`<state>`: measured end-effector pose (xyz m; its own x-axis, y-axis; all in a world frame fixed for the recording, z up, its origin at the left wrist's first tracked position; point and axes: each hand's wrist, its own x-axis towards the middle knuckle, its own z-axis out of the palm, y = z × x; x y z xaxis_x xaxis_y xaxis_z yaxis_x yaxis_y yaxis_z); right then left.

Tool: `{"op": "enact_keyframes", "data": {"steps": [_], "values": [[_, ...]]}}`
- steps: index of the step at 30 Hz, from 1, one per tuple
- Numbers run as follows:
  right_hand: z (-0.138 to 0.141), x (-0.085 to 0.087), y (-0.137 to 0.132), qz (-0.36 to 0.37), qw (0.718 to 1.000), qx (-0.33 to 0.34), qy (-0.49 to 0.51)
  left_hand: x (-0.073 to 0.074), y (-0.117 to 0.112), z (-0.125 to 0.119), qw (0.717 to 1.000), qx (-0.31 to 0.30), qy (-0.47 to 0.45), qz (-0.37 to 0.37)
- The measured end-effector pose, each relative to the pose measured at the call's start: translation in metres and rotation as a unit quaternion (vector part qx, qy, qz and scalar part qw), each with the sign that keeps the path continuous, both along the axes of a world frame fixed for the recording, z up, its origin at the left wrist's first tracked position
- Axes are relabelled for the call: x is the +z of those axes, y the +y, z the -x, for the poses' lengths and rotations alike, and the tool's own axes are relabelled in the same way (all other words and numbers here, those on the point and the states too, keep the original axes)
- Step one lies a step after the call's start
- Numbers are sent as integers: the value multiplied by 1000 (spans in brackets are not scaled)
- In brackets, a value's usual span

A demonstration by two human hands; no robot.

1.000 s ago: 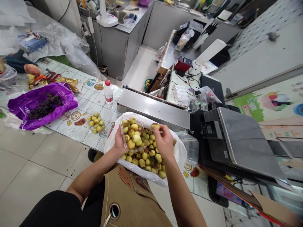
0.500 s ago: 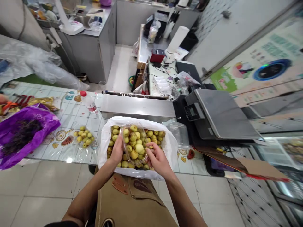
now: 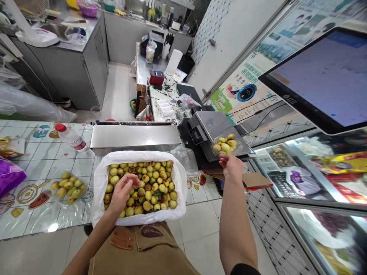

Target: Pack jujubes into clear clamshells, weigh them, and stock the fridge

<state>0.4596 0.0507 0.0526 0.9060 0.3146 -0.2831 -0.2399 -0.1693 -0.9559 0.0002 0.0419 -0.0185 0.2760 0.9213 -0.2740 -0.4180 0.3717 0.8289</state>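
Note:
A box lined with a white bag (image 3: 100,179) holds several small yellow-green fruits (image 3: 149,183). My left hand (image 3: 122,193) rests curled over the fruits at the box's left side; whether it grips one is hidden. My right hand (image 3: 232,166) reaches out to the right and holds a clear plastic tub of fruits (image 3: 226,145) on the steel pan of the scale (image 3: 210,124).
A steel sealing machine (image 3: 134,137) lies behind the box. A water bottle (image 3: 71,138) and a filled clear tub (image 3: 67,185) sit on the tiled counter (image 3: 34,152). An empty clear tub (image 3: 187,160) stands right of the box. A monitor (image 3: 323,76) hangs upper right above a display case (image 3: 315,183).
My right hand carried the filled tub from over the box to the scale on the right. My left hand let go of the tub and dropped onto the fruits. The view swung right.

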Motion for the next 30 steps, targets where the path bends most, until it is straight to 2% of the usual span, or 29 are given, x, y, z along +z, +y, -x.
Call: {"op": "enact_keyframes", "data": {"steps": [4, 14, 20, 30], "values": [[-13, 2, -2, 3, 999, -15, 29, 3, 2, 0, 999, 11, -33, 21], [-12, -6, -7, 9, 998, -17, 66, 3, 4, -1, 999, 7, -40, 25], [-16, 0, 0, 24, 998, -17, 47, 3, 5, -1, 999, 15, -37, 21], [-8, 8, 11, 52, 998, -27, -13, 5, 5, 0, 999, 28, -39, 14]]}}
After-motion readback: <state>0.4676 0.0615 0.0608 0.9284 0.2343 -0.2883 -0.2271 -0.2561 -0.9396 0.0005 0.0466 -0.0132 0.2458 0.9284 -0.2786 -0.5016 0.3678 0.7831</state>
